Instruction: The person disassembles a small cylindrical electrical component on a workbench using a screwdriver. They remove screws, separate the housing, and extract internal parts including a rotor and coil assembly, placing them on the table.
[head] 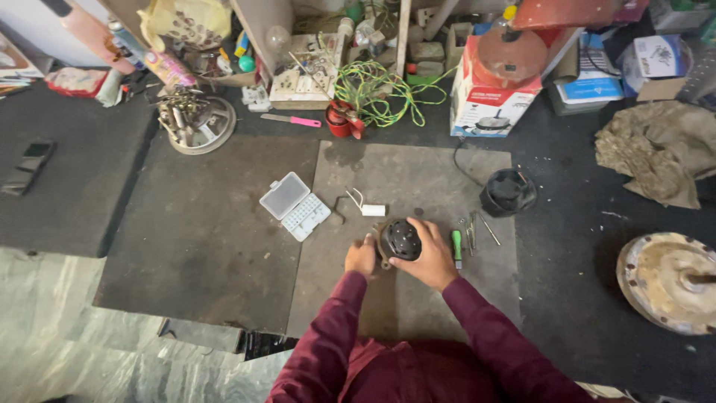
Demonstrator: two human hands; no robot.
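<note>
Two hands on one part: the right hand (431, 257) is cupped closed over the black motor housing (401, 239) on the grey mat (418, 179), the left hand (361, 256) pinching its rim (fingertips partly hidden). Best kept pressed flat and steadied; green-handled screwdriver (456, 246) lies just beside.

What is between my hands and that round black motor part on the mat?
Nothing visible. The right hand already rests on the black motor part, and the left hand touches its left edge. The green-handled screwdriver lies off to the right.
</note>
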